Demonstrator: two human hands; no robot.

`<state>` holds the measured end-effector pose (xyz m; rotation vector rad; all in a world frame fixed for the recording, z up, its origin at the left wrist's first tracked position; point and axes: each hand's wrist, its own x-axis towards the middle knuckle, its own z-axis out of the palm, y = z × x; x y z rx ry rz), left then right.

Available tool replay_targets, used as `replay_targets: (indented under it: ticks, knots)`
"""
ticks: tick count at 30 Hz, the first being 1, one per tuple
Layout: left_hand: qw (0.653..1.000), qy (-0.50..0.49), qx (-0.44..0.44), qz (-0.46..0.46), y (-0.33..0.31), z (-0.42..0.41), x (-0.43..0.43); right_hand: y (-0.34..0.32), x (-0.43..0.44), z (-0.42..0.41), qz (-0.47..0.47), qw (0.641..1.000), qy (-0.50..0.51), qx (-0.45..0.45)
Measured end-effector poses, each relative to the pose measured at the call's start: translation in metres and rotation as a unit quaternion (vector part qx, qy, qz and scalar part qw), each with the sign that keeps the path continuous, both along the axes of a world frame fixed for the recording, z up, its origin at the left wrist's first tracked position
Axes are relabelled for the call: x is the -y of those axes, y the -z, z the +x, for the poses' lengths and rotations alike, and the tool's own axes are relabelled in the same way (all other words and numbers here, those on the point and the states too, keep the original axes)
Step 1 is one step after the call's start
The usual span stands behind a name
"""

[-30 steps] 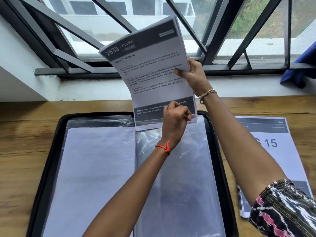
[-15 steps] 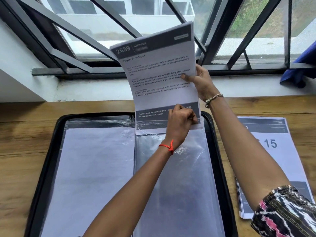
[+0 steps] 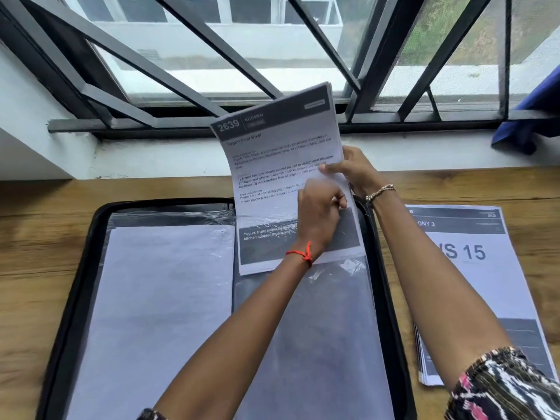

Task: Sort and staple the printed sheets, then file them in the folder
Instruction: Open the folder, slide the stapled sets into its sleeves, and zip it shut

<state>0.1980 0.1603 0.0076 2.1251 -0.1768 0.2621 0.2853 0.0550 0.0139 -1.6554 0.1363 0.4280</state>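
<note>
The printed sheets (image 3: 281,165) are coloured white, with dark grey bands (white lettering on these). The folder (image 3: 81,268) is edged in black, and the table (image 3: 36,237) is grained in brown. A red thread (image 3: 303,254) is worn at the left wrist, and the sleeve (image 3: 509,386) is patterned black, white and pink.

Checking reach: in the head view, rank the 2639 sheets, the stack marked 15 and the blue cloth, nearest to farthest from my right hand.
1. 2639 sheets: held in the right hand.
2. stack marked 15: lying to its right.
3. blue cloth: far right, at the back.
</note>
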Motion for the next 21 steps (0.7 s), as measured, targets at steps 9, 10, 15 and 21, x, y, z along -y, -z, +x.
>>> replay_targets:
  ticks: [9,10,15,21]
  knots:
    - [0.999,0.03,-0.022,0.039,0.012,-0.004,-0.005,0.005,0.027,-0.011,-0.11,0.983,-0.096,-0.109]
    - [0.997,0.037,-0.038,0.053,0.012,-0.004,-0.009,0.003,0.024,-0.012,-0.102,0.987,-0.073,-0.103]
    - [0.961,0.028,-0.145,0.233,0.017,0.0,-0.051,0.005,0.011,0.006,-0.124,0.988,0.091,-0.008]
    - [0.955,0.006,-0.141,0.261,0.016,-0.003,-0.091,0.015,-0.008,0.032,-0.214,0.968,0.124,0.041]
